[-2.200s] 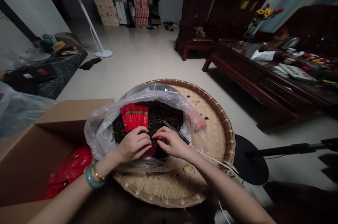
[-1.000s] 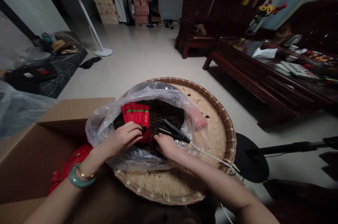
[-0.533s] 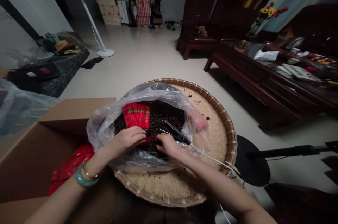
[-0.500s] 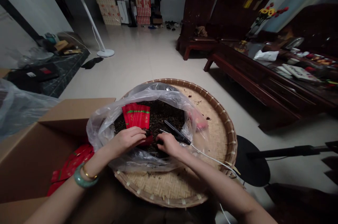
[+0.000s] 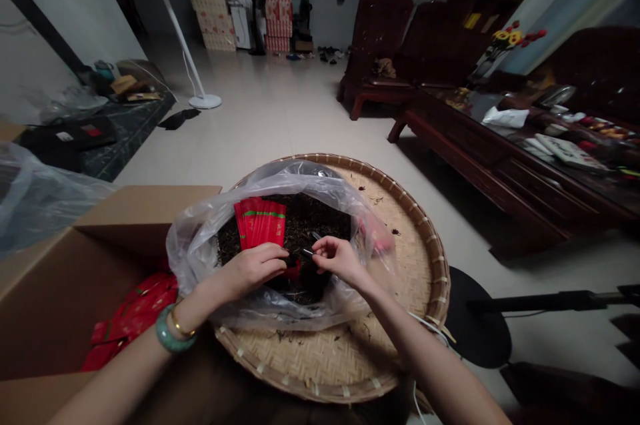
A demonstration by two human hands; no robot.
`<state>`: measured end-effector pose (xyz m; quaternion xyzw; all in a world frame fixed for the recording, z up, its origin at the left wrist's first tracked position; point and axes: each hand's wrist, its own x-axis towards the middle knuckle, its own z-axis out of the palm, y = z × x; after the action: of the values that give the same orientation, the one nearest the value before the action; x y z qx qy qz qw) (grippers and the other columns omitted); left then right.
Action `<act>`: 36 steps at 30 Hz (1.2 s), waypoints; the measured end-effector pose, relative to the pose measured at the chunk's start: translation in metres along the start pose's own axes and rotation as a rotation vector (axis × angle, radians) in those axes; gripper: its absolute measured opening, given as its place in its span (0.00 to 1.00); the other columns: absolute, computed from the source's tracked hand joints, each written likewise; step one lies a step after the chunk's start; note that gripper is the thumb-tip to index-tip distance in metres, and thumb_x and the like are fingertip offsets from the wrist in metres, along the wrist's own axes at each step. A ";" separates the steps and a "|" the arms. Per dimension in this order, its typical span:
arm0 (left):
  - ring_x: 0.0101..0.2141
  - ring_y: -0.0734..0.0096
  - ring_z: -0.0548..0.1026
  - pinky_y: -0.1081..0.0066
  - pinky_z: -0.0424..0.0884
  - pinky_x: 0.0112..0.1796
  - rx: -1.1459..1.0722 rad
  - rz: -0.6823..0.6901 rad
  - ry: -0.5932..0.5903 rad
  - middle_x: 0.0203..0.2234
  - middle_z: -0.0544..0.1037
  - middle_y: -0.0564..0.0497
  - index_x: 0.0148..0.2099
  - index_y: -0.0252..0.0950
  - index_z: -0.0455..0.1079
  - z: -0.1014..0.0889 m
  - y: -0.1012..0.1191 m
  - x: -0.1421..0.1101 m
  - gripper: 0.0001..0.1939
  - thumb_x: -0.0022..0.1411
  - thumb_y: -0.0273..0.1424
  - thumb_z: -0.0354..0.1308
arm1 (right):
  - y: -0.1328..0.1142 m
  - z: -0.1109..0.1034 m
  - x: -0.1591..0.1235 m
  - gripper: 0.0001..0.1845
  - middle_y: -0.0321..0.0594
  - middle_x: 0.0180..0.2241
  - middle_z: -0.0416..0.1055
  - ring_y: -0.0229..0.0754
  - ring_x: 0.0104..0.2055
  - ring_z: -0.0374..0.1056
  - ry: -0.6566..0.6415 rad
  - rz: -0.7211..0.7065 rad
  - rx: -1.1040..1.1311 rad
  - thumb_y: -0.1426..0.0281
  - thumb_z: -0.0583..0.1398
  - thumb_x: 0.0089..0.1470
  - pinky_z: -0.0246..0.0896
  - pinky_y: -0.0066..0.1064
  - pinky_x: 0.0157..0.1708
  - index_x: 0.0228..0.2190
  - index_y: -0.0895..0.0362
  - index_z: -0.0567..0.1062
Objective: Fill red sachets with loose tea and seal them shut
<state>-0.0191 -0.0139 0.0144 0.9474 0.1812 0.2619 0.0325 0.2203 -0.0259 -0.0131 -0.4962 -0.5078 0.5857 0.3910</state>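
My left hand (image 5: 257,269) is closed at the near side of a fan of red packets with green bands (image 5: 265,221). Its fingertips pinch a small red packet (image 5: 293,270), partly hidden by the fingers. Facing it, my right hand (image 5: 340,258) is closed around a slim black hair straightener (image 5: 316,236). Only the straightener's tips show, slightly apart and close to the small packet; the hand covers the rest. Both hands are over dark, dry, shredded leaves (image 5: 320,211) in an open clear plastic bag (image 5: 193,238).
The bag sits on a round woven bamboo tray (image 5: 440,265). A cardboard box (image 5: 150,201) at left holds several red packets (image 5: 145,308). A white cord (image 5: 425,323) crosses the tray's right rim. Behind stand a fan (image 5: 205,101) and a dark wooden table (image 5: 490,171).
My right hand has moved up and away from the packet, onto the hair straightener, covering its body. My left hand has shifted slightly right, still at the packet. The view has tilted slightly.
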 end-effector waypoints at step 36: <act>0.44 0.65 0.71 0.65 0.75 0.44 -0.033 -0.011 0.052 0.35 0.76 0.46 0.41 0.32 0.71 0.004 0.007 0.008 0.06 0.64 0.25 0.53 | -0.041 0.023 -0.023 0.11 0.44 0.44 0.70 0.45 0.47 0.64 -0.138 -0.549 -0.791 0.70 0.60 0.53 0.60 0.39 0.48 0.40 0.55 0.75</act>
<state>-0.0084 -0.0173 0.0156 0.9385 0.1828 0.2894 0.0450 0.2006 -0.0450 0.0311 -0.4145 -0.8284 0.2543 0.2779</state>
